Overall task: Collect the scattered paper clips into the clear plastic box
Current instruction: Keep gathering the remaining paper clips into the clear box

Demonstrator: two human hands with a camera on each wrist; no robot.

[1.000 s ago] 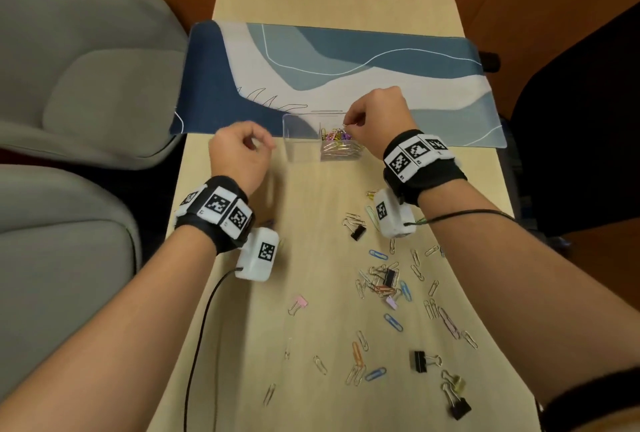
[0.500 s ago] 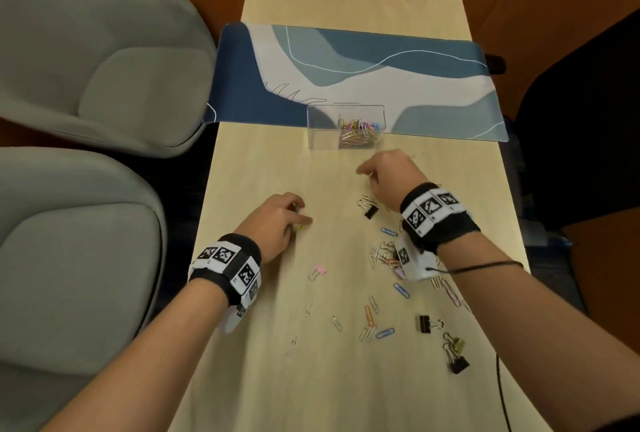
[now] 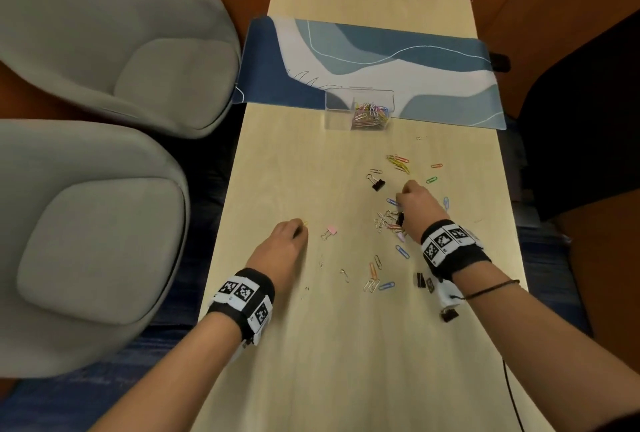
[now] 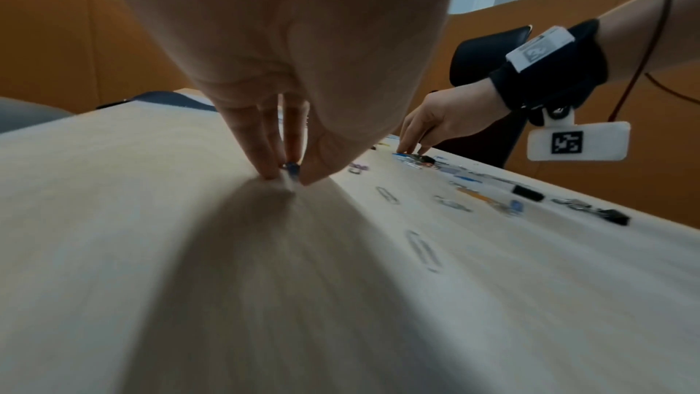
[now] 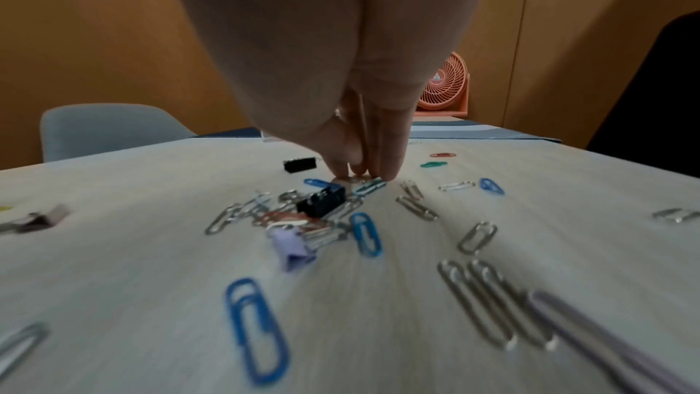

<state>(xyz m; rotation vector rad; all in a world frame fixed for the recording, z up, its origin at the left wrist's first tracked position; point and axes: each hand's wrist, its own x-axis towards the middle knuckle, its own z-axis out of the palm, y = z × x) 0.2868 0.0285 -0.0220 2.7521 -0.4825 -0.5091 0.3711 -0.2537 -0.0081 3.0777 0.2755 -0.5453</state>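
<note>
The left hand (image 3: 282, 244) has its fingers (image 4: 261, 143) pinching a small clip (image 4: 291, 174) against the bench (image 3: 311, 345). The right hand (image 3: 417, 208) has its fingers (image 5: 382, 155) pressed together on the scattered paper clips (image 3: 388, 224) at about 3 o'clock. The clear plastic box (image 3: 360, 109), partly filled, stands well apart at 12 o'clock.

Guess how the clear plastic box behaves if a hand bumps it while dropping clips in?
The clear plastic box looks thin-walled and probably light, so likely to slide. It seems to straddle the blue desk mat's edge, so it may rock. The coloured paper clips are piled at its right end, which may steady that side.
</note>
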